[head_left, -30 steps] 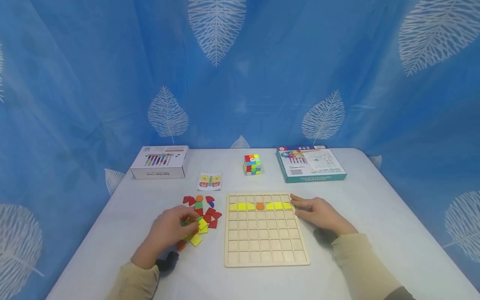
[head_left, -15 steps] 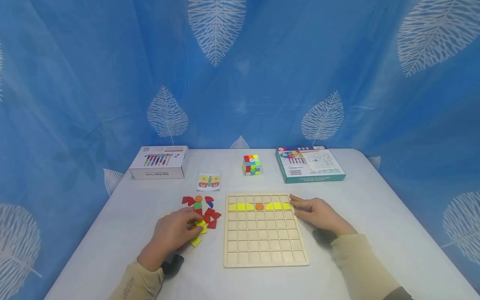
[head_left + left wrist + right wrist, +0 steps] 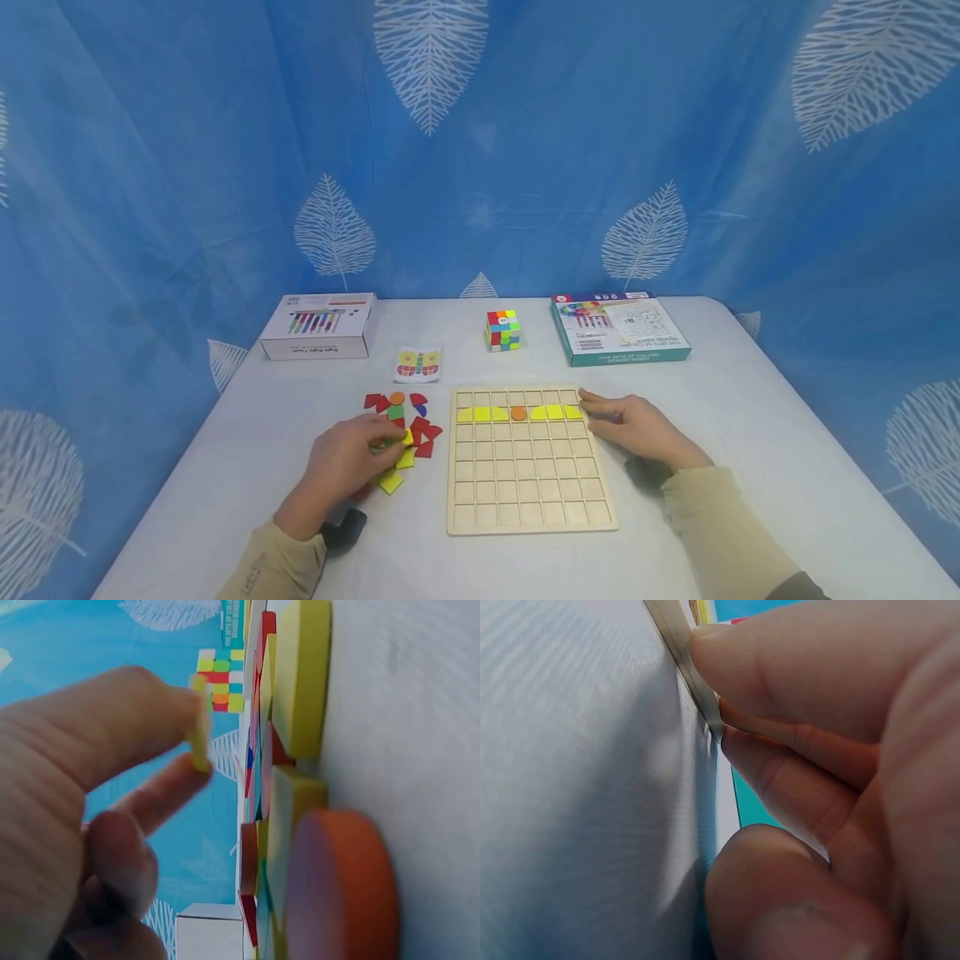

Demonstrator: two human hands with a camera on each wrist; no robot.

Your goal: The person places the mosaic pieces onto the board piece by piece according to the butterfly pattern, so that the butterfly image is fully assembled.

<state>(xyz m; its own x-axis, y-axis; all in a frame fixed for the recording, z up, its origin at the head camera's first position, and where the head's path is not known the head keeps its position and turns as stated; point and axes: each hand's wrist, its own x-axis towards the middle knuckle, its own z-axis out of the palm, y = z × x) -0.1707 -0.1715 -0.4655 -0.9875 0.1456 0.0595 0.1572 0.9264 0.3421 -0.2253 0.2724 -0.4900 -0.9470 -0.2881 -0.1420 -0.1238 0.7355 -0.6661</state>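
Observation:
In the head view my left hand (image 3: pixel 347 458) is over the pile of coloured flat tiles, left of the wooden grid board (image 3: pixel 517 492). Between thumb and finger it pinches a small yellow tile (image 3: pixel 198 727), raised off the table in the left wrist view; its exact shape is hard to tell there. At the board's upper right corner, my right hand (image 3: pixel 637 425) touches the edge with outstretched fingers (image 3: pixel 772 761). One row of the board holds several yellow pieces with an orange disc (image 3: pixel 519 413) in the middle.
Red tiles (image 3: pixel 423 450), yellow tiles (image 3: pixel 391 481) and a green square (image 3: pixel 396 412) lie around the left hand. Behind are a butterfly pattern card (image 3: pixel 418 365), a puzzle cube (image 3: pixel 503 331), a white box (image 3: pixel 318 327) and a teal-edged box (image 3: pixel 621 330).
My left hand reached slightly right among the tiles, and a yellow tile now shows between its fingertips. My right hand has stayed at the board's edge.

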